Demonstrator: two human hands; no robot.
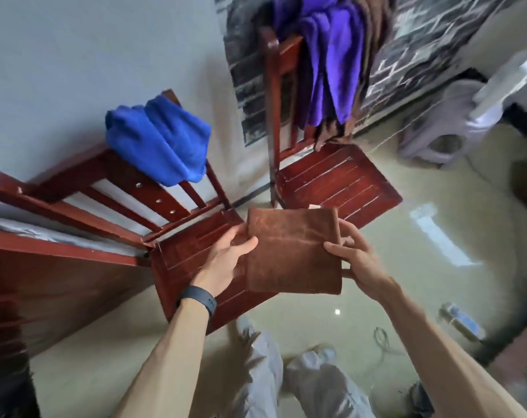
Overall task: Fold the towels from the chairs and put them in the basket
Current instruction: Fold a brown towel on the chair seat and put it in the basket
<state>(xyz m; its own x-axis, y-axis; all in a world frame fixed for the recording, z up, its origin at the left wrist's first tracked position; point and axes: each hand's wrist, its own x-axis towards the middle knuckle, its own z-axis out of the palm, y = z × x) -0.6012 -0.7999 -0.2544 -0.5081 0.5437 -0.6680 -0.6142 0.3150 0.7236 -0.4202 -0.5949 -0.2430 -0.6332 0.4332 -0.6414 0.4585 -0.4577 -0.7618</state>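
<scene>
Brown and folded into a flat rectangle, the towel (295, 251) is held in the air over the near chair (183, 260). The left grip (226, 257) pinches its left edge, thumb on top. The right grip (358, 260) pinches its right edge. A blue towel (159, 140) drapes that chair's back, and a purple towel (331, 61) hangs on the far chair (337, 179).

Showing matt, napped cloth in brown towel (292, 251) and blue towel (159, 140); gleaming glossy varnish on 2 wooden chairs (340, 179); reflecting off smooth floor (406, 236).
</scene>
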